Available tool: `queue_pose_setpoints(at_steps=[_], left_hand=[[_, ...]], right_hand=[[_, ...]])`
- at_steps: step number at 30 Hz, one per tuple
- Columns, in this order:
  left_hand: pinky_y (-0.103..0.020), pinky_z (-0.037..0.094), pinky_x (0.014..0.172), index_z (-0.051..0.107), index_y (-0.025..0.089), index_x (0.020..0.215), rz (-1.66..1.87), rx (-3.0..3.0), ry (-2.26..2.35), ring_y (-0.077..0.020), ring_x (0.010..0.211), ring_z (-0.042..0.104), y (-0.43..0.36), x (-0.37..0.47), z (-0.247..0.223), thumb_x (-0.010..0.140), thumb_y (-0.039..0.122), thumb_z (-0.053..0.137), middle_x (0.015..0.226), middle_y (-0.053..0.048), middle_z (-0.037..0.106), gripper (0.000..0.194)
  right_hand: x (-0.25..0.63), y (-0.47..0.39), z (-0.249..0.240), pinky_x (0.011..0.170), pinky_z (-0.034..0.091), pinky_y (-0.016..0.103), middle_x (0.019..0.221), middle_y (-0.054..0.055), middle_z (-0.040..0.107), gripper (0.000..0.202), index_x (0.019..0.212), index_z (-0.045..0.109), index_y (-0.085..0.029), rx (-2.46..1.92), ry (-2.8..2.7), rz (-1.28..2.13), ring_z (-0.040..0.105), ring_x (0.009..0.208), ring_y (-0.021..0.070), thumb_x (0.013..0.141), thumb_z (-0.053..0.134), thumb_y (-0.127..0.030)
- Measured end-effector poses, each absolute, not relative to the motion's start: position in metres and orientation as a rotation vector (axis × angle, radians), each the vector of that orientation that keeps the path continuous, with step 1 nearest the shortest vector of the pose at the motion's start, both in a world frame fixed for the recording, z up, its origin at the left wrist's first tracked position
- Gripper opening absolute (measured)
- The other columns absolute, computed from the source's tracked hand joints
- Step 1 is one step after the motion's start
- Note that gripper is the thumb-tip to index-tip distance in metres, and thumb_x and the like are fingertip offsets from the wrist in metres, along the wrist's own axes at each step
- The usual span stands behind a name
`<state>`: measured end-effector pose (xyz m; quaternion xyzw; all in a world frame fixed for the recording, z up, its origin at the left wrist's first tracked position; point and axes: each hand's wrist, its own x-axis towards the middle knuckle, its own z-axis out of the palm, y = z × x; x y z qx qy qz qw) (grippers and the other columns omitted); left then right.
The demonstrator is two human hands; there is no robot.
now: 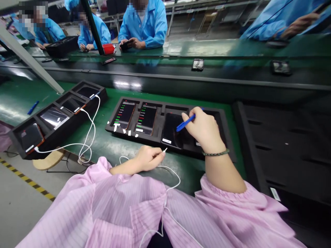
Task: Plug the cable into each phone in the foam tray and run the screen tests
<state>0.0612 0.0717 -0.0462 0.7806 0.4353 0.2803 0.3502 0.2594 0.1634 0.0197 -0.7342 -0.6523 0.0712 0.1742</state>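
Note:
My left hand [148, 158] pinches the plug end of a white charging cable [172, 171], just in front of a black foam tray [157, 139]. A blue pen [185, 123] is held in my right hand [204, 127], over the tray. Below the pen lies a dark-screened phone [170, 129] with a white label at its lower edge. Two phones to its left, the first phone [124, 115] and the second phone [146, 119], show lit lists in green, red and white. Another phone sits mostly hidden behind my right hand.
A second foam tray [55, 120] at left holds several phones, some with white cables [89, 137] plugged in. At right stands a large black tray [289, 144]. Another blue pen [33, 107] lies far left. Across the conveyor line, people in blue [143, 24] work.

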Motion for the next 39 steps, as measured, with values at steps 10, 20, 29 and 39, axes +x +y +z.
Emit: queue_pose_setpoints(at_steps=[10,20,29,39], left_hand=[[-0.024,0.04,0.056,0.05,0.021,0.06,0.696,1.893,1.303,-0.0122,0.047,0.054,0.071,0.063,-0.042,0.095,0.037,0.038,0.049,0.001,0.057,0.04],[-0.025,0.041,0.054,0.046,0.02,0.071,0.742,0.935,1.003,-0.0127,0.048,0.054,0.074,0.093,-0.04,0.085,0.062,0.049,0.058,-0.003,0.064,0.045],[-0.019,0.027,0.053,0.038,0.02,0.073,0.613,0.627,0.985,-0.0076,0.05,0.038,0.079,0.093,-0.018,0.092,0.033,0.053,0.058,0.007,0.036,0.027],[-0.037,0.046,0.091,0.059,0.022,0.126,0.447,2.135,1.244,-0.0225,0.104,0.063,0.057,0.055,0.03,0.098,0.021,0.05,0.114,-0.007,0.072,0.03]], right_hand=[[0.255,0.199,-0.028,0.098,0.036,0.054,0.084,0.011,0.063,0.026,0.089,0.048,-0.021,-1.75,-2.116,0.097,0.059,0.094,0.0317,0.097,0.04,-0.044],[0.241,0.191,-0.026,0.106,0.034,0.053,0.08,0.012,0.064,0.023,0.094,0.05,-0.017,-1.77,-2.229,0.159,0.062,0.083,0.029,0.1,0.038,-0.036],[0.245,0.191,-0.023,0.076,0.045,0.038,0.082,0.013,0.061,0.021,0.091,0.048,-0.022,-1.821,-2.104,0.327,0.059,0.087,0.0317,0.097,0.04,-0.04],[0.264,0.187,-0.018,0.102,0.043,0.046,0.103,0.013,0.07,0.024,0.078,0.038,-0.026,-1.459,-1.777,0.419,0.062,0.117,0.029,0.097,0.04,-0.041]])
